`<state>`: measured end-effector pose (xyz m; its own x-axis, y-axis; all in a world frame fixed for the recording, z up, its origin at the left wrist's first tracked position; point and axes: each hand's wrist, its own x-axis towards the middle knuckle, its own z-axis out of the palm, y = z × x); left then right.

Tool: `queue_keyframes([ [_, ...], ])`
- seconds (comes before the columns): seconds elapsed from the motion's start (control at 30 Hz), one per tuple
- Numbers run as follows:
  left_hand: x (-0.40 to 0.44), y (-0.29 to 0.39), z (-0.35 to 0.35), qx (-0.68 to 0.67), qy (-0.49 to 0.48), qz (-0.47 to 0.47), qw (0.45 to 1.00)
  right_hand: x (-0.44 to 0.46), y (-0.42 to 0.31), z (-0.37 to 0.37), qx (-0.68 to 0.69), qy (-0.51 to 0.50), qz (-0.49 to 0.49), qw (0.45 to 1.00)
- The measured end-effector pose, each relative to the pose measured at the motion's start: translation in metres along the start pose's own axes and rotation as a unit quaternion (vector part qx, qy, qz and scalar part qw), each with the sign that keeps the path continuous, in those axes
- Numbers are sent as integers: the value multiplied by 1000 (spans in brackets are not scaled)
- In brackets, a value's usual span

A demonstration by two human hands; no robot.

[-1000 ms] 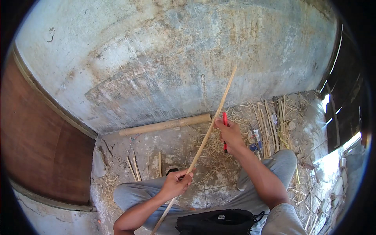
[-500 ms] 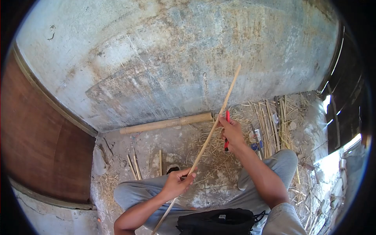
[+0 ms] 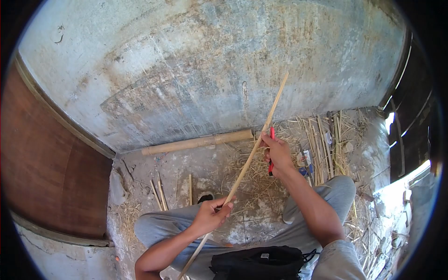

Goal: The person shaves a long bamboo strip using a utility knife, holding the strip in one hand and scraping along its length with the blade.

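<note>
A long, thin bamboo strip point(image 3: 246, 167) slants from my lap up toward the wall. My left hand point(image 3: 212, 216) is closed round its lower part, fingers and thumb pinching it. Farther up, my right hand point(image 3: 278, 155) is closed, with thumb and finger at the strip. A slim red tool with a black end point(image 3: 272, 132), resembling a utility knife, is gripped in that same hand. Its blade cannot be made out. The strip's upper end stands free above my right hand; its lower end passes my left forearm.
A thick bamboo pole point(image 3: 198, 143) lies along the foot of the wall point(image 3: 186, 84). Split strips point(image 3: 322, 147) and shavings point(image 3: 259, 189) litter the floor, with more strips point(image 3: 160, 192) near my left knee. A black bag point(image 3: 256, 262) rests at my lap. A brown door point(image 3: 56, 163) stands left.
The strip's upper tip sits slightly higher and farther right. My right hand has shifted a little; both hands keep their hold.
</note>
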<state>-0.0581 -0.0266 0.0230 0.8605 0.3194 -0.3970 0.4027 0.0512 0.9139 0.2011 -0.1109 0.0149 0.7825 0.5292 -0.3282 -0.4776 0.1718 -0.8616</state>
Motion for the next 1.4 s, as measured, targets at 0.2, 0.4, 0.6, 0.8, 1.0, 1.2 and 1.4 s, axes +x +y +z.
queue_keyframes([
  [0.2,-1,8,1,-3,-2,-26,1000,0,-1,0,12,8,2,1000],
  [0.4,-1,8,0,-15,-7,-34,999,-3,-4,1,5,10,-3,1000],
  [0.6,0,8,-3,-36,-17,-28,999,4,1,-3,1,-5,-14,1000],
  [0.8,1,7,-6,-53,-16,-44,998,-2,-3,2,-93,-20,-42,995],
  [1.0,3,8,-11,-78,-15,-33,996,-18,-15,0,-186,-51,-120,974],
  [1.2,8,5,-16,-89,-1,-36,995,-78,-80,7,-224,-90,-289,927],
  [1.4,7,5,-26,-124,-19,-30,992,-84,-96,25,-381,-82,-445,806],
])
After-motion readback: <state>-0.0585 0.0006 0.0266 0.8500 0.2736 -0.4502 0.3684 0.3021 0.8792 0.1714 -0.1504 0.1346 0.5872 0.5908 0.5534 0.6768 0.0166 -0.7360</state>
